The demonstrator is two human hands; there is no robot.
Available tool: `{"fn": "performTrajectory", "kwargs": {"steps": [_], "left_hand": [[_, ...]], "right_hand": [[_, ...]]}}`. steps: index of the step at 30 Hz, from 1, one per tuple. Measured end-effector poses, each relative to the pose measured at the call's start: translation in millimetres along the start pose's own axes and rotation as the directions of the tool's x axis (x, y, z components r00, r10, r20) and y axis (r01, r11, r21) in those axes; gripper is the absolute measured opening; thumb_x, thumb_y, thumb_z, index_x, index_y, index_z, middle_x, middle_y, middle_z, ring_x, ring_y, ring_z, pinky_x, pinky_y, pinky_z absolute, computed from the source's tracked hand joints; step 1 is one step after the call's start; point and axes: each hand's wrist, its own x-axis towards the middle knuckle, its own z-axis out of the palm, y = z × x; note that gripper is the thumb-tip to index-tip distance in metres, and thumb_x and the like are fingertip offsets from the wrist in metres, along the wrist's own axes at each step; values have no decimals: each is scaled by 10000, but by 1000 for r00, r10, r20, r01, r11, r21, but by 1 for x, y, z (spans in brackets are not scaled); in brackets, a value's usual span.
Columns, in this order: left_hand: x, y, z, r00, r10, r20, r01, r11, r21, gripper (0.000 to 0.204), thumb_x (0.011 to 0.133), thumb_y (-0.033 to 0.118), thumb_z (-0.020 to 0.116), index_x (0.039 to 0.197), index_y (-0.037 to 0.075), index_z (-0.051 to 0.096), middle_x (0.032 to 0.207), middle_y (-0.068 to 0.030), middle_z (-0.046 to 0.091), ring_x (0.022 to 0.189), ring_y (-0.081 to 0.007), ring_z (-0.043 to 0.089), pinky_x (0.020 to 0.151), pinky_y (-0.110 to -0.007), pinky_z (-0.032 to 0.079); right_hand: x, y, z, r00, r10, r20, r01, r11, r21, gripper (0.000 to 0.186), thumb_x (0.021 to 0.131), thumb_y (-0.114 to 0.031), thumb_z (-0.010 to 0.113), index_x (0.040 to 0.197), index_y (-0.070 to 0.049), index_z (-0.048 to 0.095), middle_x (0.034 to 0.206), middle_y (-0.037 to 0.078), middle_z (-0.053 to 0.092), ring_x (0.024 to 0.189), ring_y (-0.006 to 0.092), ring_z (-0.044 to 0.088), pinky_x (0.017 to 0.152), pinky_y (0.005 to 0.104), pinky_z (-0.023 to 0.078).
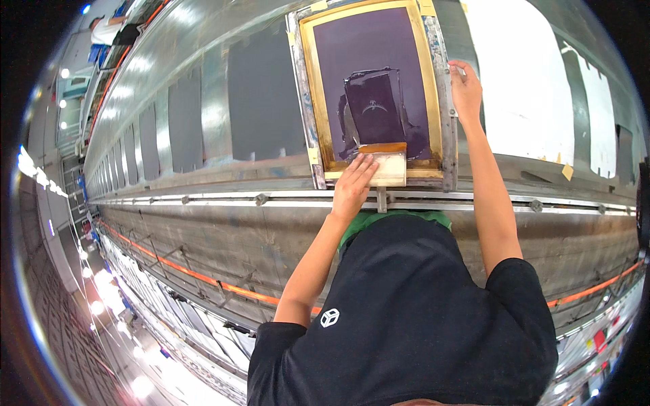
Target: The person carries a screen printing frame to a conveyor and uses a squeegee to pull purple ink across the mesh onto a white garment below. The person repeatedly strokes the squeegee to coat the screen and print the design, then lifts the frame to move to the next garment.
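Note:
A screen printing frame (446, 145) lies on the long table before me, with yellow tape along the inner edges of its mesh (365, 40). Dark, wet-looking ink (371, 108) is pooled on the lower middle of the mesh. My left hand (354, 184) grips a squeegee (388, 169) with a pale handle and an amber blade. The squeegee rests at the near end of the mesh, just below the ink. At the frame's right side, my right hand (466, 91) holds the outer edge with bent fingers.
Dark grey panels (264, 95) lie in a row along the table to the left. White panels (518, 81) lie to the right, near a small yellow tape piece (567, 172). A metal rail (223, 199) runs along the near edge. Another person (108, 30) is far left.

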Motion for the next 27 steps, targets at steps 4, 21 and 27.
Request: {"fn": "performTrajectory", "kwargs": {"steps": [4,21,27], "left_hand": [[-40,-42,-30,998,-39,-47,41,998,56,653,671,-150,643,1281,80,681,1372,-104,647,1337,-313,563,1100,-423,487],[-85,-228,-188,714,-601,-360,582,795,-171,248,843,82,722,1071,-17,715,795,-210,680,694,-369,663,674,-409,522],[-57,-252,-184,655,-591,-471,648,760,-52,247,831,188,714,967,-18,709,758,-239,676,714,-430,661,696,-474,514]], "right_hand": [[-21,-8,74,998,-68,10,68,997,20,182,1025,-225,625,1156,-132,712,637,-29,508,588,62,419,559,264,346],[-130,-70,270,1000,3,23,-2,1000,-15,198,996,-255,617,1137,-141,697,613,69,513,570,153,482,601,348,423],[-136,-77,281,1000,-26,-1,26,999,28,188,1011,-235,600,1136,-127,689,598,31,462,558,120,415,569,330,365]]}}
